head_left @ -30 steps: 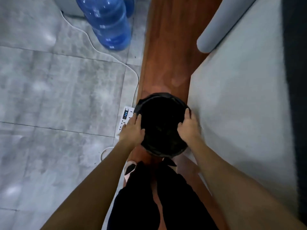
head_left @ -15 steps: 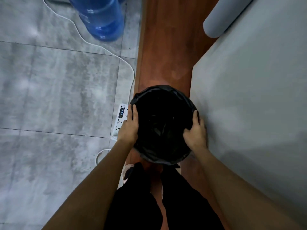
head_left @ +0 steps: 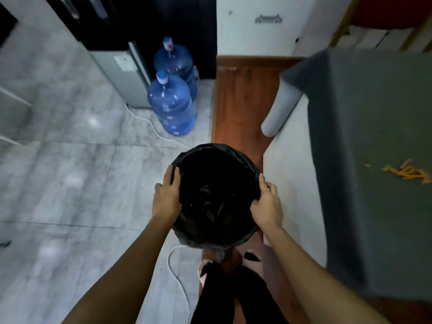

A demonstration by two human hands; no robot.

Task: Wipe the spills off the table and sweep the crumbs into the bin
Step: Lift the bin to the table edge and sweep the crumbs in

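Observation:
A round bin (head_left: 216, 160) lined with a black plastic bag is held up in front of me, above the floor. My left hand (head_left: 166, 195) grips its left rim, thumb over the edge. My right hand (head_left: 266, 202) grips the right rim and pinches the bag liner. The table (head_left: 364, 127) with a grey top stands to the right of the bin. A scatter of orange crumbs (head_left: 408, 172) lies on the table near the right edge of the view.
Two blue water jugs (head_left: 171, 106) stand on the tiled floor ahead, beside a water dispenser (head_left: 117, 57). A white cable (head_left: 177, 274) trails over the tiles. A grey table leg (head_left: 280, 108) stands on the wooden floor strip (head_left: 240, 99). My feet are below the bin.
The bin has risen from the floor in both hands. My view has tilted up, so the table top with the crumbs and the wall now show.

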